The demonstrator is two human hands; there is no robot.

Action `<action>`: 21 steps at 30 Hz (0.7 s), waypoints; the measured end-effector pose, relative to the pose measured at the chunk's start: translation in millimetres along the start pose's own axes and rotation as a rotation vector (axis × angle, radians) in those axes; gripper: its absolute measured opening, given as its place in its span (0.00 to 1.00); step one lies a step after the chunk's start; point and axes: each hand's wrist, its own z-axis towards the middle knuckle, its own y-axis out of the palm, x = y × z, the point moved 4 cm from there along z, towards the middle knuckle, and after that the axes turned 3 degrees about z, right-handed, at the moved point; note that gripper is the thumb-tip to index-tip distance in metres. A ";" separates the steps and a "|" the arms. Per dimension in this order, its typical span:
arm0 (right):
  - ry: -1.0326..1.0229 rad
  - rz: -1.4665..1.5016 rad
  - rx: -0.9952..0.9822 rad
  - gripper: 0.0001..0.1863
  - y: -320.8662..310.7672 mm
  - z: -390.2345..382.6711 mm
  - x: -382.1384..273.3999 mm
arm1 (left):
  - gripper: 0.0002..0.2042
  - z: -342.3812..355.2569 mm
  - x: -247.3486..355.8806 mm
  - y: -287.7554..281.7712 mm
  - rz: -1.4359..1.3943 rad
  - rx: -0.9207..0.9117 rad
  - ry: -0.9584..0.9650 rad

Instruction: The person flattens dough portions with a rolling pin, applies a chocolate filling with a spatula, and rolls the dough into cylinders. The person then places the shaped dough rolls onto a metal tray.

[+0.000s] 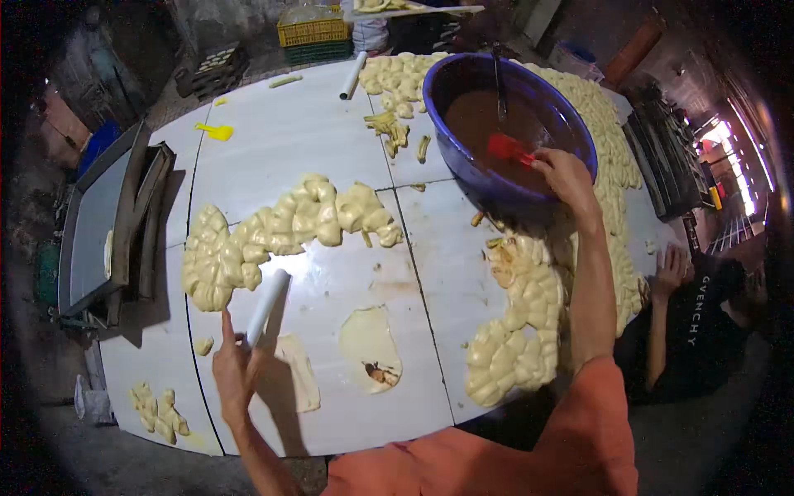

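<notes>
In my right hand (pixel 566 175) is a red plastic scraper (pixel 506 147), dipped over the brown paste (pixel 471 112) in a large purple basin (pixel 442 136). My left hand (pixel 233 368) grips the lower end of a pale, pipe-like rolling pin (pixel 269 307), its index finger stretched out. The pin is tilted above the table. To the right of that hand lies a flattened dough sheet (pixel 360 343) with a brown smear near its lower edge. Another flattened sheet (pixel 299 372) is partly in shadow. Beyond the pin, a curved row of dough lumps (pixel 302 217) spreads across the table.
More dough lumps (pixel 517 355) lie beside my right arm, and others line the table's right side. A second pipe (pixel 353 76) and a yellow scraper (pixel 217 132) rest farther back. Metal trays (pixel 103 219) stand at left. Another person's hand (pixel 668 271) touches the right edge.
</notes>
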 end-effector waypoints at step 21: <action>0.093 0.622 -0.686 0.18 37.8 50.7 49.7 | 0.39 -47.8 -110.9 -44.8 -0.022 0.170 -0.300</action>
